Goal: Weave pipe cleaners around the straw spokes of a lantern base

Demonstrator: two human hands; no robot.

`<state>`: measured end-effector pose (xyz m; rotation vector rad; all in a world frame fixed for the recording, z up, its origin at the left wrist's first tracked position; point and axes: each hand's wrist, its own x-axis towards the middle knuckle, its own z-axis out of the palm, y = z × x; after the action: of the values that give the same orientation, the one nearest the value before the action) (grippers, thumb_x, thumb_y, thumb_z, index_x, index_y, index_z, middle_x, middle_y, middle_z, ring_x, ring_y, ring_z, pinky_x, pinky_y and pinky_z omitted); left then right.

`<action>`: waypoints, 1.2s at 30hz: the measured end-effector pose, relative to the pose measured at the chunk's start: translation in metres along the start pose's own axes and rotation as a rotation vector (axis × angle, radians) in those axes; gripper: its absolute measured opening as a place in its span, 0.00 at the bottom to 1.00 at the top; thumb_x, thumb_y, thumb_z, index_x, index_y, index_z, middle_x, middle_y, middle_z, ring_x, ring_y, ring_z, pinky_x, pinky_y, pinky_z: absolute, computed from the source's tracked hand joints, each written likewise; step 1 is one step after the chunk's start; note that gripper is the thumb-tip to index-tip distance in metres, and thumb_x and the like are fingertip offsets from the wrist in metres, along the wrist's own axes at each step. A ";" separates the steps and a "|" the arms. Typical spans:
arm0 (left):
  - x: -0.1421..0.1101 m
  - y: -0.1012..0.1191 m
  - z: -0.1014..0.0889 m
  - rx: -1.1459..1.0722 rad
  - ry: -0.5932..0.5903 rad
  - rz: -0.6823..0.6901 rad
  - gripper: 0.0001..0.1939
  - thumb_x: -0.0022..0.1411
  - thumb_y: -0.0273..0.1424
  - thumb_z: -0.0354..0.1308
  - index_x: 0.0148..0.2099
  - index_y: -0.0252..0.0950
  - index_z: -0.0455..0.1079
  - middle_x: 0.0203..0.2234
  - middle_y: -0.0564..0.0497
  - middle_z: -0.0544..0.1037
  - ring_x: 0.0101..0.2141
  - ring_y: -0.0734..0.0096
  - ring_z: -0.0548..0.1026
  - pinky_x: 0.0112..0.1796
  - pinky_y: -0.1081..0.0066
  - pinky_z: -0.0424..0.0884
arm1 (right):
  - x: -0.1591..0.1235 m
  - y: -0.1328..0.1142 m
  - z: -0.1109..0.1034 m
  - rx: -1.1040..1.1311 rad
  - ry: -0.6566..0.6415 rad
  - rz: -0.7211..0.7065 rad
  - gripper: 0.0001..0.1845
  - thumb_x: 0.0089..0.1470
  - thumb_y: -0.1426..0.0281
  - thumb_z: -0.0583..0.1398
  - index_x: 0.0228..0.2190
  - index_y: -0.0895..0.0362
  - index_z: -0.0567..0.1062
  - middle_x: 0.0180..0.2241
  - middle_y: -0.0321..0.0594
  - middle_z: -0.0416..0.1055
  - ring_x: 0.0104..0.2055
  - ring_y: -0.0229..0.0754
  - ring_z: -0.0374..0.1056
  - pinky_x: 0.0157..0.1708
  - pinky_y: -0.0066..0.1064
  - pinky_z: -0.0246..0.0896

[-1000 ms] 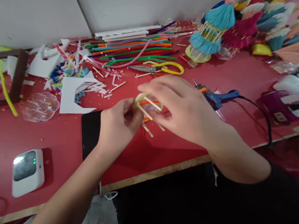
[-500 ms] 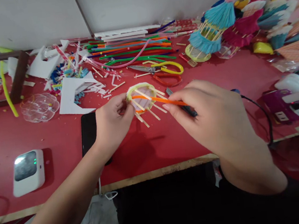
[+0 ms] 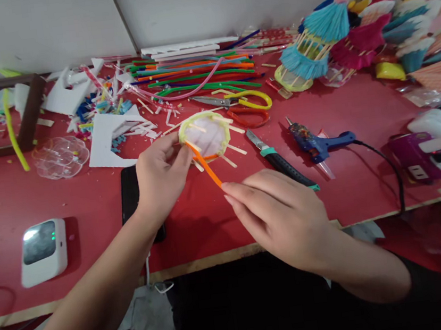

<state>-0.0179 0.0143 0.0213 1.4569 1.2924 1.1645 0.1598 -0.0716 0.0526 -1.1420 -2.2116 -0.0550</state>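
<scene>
My left hand (image 3: 165, 169) pinches the left edge of a round, pale base (image 3: 206, 134) that has a yellow-green fuzzy rim and several short wooden sticks standing out from it. An orange pipe cleaner (image 3: 206, 167) runs from beside my left fingertips, and part of its orange shows along the base's lower rim. Its free end is pinched between the thumb and fingers of my right hand (image 3: 280, 214), lower and to the right of the base. Both hands are raised above the red table (image 3: 207, 225).
Right of the base lie a utility knife (image 3: 283, 165) and a blue glue gun (image 3: 314, 143) with its cord. Scissors (image 3: 249, 102) and a bundle of pipe cleaners (image 3: 197, 74) are behind. A phone (image 3: 129, 192) lies under my left wrist; finished blue-fringed craft (image 3: 310, 47) stands back right.
My right hand has moved down and left, drawing the orange pipe cleaner from across the base to below it. The knife and glue gun have come into view.
</scene>
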 end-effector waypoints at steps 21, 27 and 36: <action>0.005 -0.010 0.005 -0.241 0.005 -0.127 0.06 0.60 0.35 0.63 0.39 0.41 0.76 0.31 0.51 0.81 0.32 0.69 0.80 0.30 0.72 0.78 | -0.024 0.024 -0.011 0.196 0.034 0.335 0.10 0.63 0.66 0.60 0.38 0.58 0.80 0.34 0.42 0.80 0.35 0.41 0.77 0.36 0.32 0.72; 0.002 -0.007 0.006 -0.217 -0.015 -0.102 0.11 0.60 0.38 0.64 0.44 0.41 0.76 0.35 0.50 0.83 0.38 0.64 0.82 0.35 0.68 0.81 | -0.062 0.127 -0.035 -0.360 0.136 0.493 0.15 0.50 0.74 0.65 0.42 0.58 0.82 0.33 0.51 0.81 0.34 0.49 0.76 0.36 0.40 0.69; -0.002 -0.006 0.006 -0.264 -0.116 -0.090 0.13 0.58 0.37 0.66 0.45 0.39 0.77 0.39 0.48 0.83 0.38 0.64 0.82 0.36 0.68 0.80 | -0.085 0.222 -0.036 -0.319 -0.204 0.412 0.10 0.38 0.74 0.69 0.29 0.54 0.81 0.25 0.44 0.76 0.24 0.41 0.66 0.26 0.37 0.57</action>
<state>-0.0130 0.0131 0.0135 1.2422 1.0693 1.1270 0.3797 -0.0059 -0.0204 -1.8331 -2.1426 -0.1258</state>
